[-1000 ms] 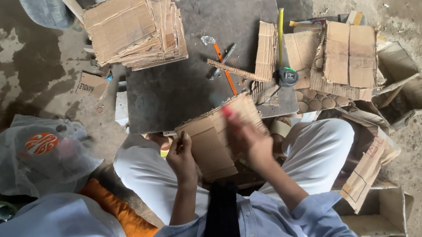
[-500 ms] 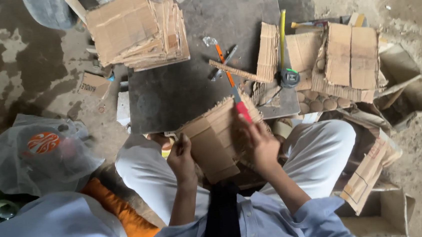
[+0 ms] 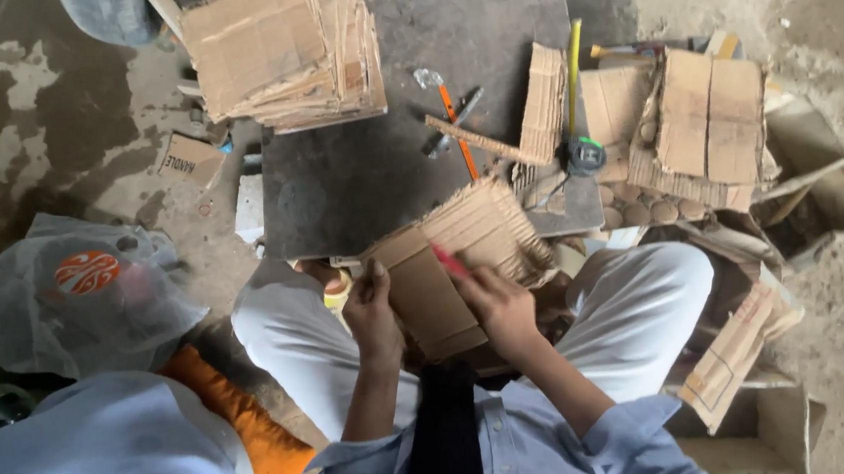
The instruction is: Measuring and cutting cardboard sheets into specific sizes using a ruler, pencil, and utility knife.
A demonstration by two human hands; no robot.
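Hands [image 3: 438, 311] grip cardboard piece [image 3: 445, 275] at slab [image 3: 416, 157] edge.

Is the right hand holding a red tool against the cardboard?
Yes: the right hand grips a red tool pressed on the cardboard piece.

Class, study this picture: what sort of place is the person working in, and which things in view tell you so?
Probably an informal floor-level workshop for cutting cardboard. A stack of cut cardboard sheets sits by a dark work slab on rough concrete, with a tape measure nearby, and both hands hold a cardboard bundle.
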